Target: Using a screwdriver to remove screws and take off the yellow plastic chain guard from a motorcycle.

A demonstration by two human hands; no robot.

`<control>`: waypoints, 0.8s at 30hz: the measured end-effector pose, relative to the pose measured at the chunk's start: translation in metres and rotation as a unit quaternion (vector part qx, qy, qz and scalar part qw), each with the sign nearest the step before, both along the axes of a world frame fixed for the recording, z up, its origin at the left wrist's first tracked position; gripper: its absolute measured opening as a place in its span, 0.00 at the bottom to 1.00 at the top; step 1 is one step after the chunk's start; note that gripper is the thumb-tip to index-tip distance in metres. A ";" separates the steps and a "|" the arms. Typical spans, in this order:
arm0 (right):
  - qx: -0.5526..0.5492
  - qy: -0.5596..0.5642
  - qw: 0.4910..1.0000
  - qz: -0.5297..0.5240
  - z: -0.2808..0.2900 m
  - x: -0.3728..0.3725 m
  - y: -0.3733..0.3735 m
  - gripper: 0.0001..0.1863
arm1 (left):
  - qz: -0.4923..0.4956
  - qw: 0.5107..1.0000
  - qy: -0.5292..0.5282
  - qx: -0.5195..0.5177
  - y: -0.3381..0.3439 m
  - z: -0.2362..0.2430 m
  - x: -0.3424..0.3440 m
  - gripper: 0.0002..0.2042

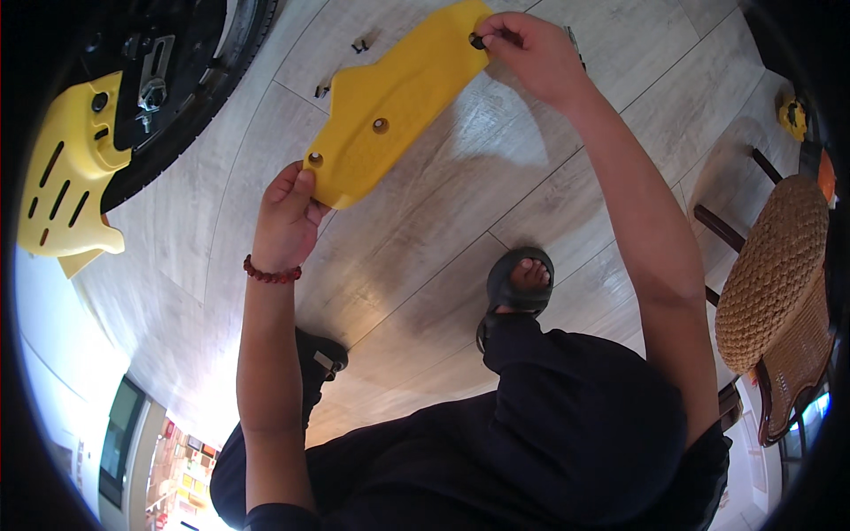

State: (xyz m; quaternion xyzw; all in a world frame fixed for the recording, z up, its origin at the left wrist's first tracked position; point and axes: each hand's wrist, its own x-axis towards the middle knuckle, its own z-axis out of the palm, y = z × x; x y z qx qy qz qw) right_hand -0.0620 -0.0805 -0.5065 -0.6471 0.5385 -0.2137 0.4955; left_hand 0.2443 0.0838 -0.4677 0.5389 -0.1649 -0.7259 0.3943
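In the head view, the left hand (288,217) is closed, thumb on top and fingers curled beneath, around the near lower end of a yellow plastic cover panel (403,97). A dark red beaded bracelet (273,271) circles that wrist. The right hand (542,64) is drawn into a narrow pinch at the panel's far upper end, with a small black round piece (476,41) at its fingertips; whether that piece is seated in the panel cannot be told.

The panel is held slantwise above the wood-plank floor (425,283), between the two hands. Two round recessed holes show in its face, one of them just beside the left thumb. Small dark screws (359,46) lie on the floor beyond its left edge.

At the upper left, a yellow slotted guard (66,173) stands beside a black tyre (190,115) and a metal bracket (155,75) with a bolt. A woven-seat chair (768,274) is at the right. At the lower left, shelves (184,469) hold blurred, colourful items.
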 end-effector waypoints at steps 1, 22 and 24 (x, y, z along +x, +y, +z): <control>0.000 0.000 1.000 0.000 -0.001 -0.001 0.001 0.09 | 0.000 1.000 -0.003 0.000 -0.001 0.001 -0.001 0.16; -0.066 0.099 0.993 0.008 0.018 0.013 0.004 0.10 | -0.001 1.000 0.003 -0.003 0.001 -0.002 0.000 0.15; -0.071 0.093 0.993 0.014 0.017 0.013 0.002 0.10 | -0.004 1.000 0.004 -0.001 0.000 -0.002 -0.001 0.15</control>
